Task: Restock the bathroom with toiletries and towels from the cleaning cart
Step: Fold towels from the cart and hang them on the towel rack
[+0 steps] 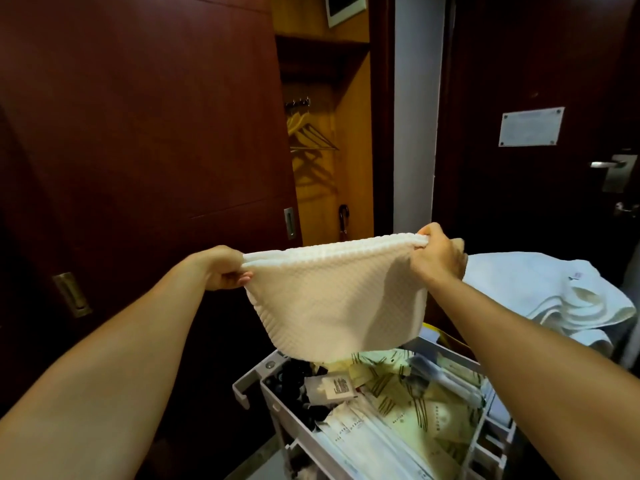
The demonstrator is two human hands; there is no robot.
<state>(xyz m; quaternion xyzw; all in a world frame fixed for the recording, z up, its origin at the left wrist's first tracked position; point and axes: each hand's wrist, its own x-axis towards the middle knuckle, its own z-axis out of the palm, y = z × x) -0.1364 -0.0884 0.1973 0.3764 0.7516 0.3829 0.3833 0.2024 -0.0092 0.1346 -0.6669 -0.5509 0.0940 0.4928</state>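
Note:
A white waffle-textured towel (337, 299) hangs folded in the air above the cleaning cart (277, 403). My left hand (225, 270) grips its upper left corner and my right hand (438, 256) grips its upper right corner, stretching the top edge between them. The cart's grey tray below holds several wrapped toiletry packets (415, 407) and small dark bottles (294, 386). A pile of white towels (554, 292) lies at the right, beside my right forearm.
A dark wooden sliding door (138, 133) fills the left. Behind the towel is an open wardrobe with hangers (311, 136) and an umbrella (343, 220). A dark door with a metal handle (609, 165) and a notice plate stands at the right.

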